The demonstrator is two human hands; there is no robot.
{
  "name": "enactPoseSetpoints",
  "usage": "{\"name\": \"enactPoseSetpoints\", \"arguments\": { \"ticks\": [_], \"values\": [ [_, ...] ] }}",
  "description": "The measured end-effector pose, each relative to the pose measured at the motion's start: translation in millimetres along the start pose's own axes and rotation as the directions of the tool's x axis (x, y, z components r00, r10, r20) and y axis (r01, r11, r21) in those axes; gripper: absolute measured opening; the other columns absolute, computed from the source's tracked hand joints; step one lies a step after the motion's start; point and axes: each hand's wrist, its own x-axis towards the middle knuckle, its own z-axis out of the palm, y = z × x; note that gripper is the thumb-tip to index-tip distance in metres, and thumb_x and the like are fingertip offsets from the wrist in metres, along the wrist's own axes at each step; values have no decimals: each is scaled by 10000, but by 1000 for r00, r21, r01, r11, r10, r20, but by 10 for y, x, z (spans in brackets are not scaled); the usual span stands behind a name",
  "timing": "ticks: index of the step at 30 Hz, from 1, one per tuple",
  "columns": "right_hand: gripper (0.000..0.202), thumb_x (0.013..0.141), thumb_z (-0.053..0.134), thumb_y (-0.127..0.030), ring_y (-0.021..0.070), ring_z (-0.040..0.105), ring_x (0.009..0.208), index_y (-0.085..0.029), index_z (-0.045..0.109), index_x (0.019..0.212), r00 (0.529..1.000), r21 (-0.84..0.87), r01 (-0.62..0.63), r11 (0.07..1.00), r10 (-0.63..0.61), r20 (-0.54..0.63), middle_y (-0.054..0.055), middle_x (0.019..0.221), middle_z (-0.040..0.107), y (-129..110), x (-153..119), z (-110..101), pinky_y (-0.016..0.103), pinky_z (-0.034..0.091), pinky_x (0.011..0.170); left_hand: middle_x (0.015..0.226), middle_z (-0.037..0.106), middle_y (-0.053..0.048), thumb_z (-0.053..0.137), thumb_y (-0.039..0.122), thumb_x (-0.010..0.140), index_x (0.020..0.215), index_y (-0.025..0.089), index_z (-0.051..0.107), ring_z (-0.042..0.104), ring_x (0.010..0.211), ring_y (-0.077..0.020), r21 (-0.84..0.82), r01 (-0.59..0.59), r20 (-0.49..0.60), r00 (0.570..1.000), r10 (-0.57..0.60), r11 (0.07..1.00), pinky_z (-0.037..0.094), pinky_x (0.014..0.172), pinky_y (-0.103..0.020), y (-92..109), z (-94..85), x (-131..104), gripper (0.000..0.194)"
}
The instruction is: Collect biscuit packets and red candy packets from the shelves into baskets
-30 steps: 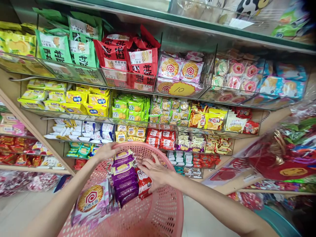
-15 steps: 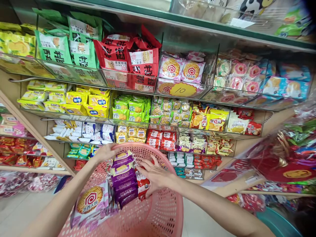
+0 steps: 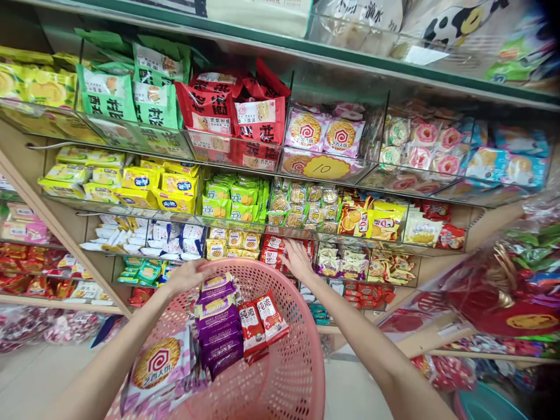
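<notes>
Gripping the round pink perforated plastic basket (image 3: 280, 373) at its 11 o'clock rim, the left hand (image 3: 186, 275) is clamped there. The right hand (image 3: 297, 259), fingers spread and empty, touches the small red-and-white snack packets (image 3: 273, 249) on the shelf at its 10 o'clock, nearer them than the left.

Left hand (image 3: 186, 275) grips the rim of a pink basket (image 3: 297, 373); right hand (image 3: 297, 258) reaches past the basket's far rim onto red shelf packets (image 3: 273, 249); purple biscuit packs (image 3: 219, 326) lie inside the basket.

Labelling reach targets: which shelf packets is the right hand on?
The right hand rests on the red packets on the third shelf, between the yellow cookie packs and purple-white packs.
</notes>
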Motion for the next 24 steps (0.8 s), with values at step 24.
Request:
{"name": "enactPoseSetpoints", "arguments": {
  "ticks": [24],
  "values": [
    [380, 851, 437, -214, 250, 492, 1081, -131, 428, 1222, 996, -79, 17, 997, -10, 90, 157, 1153, 565, 74, 285, 213, 467, 265, 962, 1105, 634, -118, 350, 593, 725, 1090, 191, 580, 576, 1007, -293, 16, 16, -45, 999, -15, 1000, 428, 788, -343, -209, 36, 8, 590]
  ]
}}
